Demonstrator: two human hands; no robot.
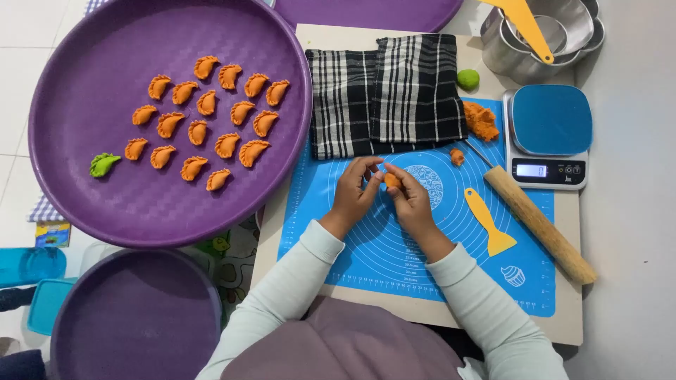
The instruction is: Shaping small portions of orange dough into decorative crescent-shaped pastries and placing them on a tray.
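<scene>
My left hand (355, 190) and my right hand (410, 200) meet over the blue silicone mat (422, 260), both pinching a small orange dough piece (391, 181) between the fingertips. To the left, a large purple round tray (91, 204) holds several folded orange dumplings (227, 144) in rows and one green dumpling (103, 164). A lump of orange dough (480, 119) and a small orange bit (457, 156) lie on the mat near the far edge. A green dough ball (467, 79) sits beyond them.
A black-and-white checked cloth (386, 91) lies at the mat's far side. A wooden rolling pin (539, 224), yellow scraper (487, 222), digital scale (548, 137) and metal bowls (542, 35) are on the right. Another purple tray (134, 317) sits lower left.
</scene>
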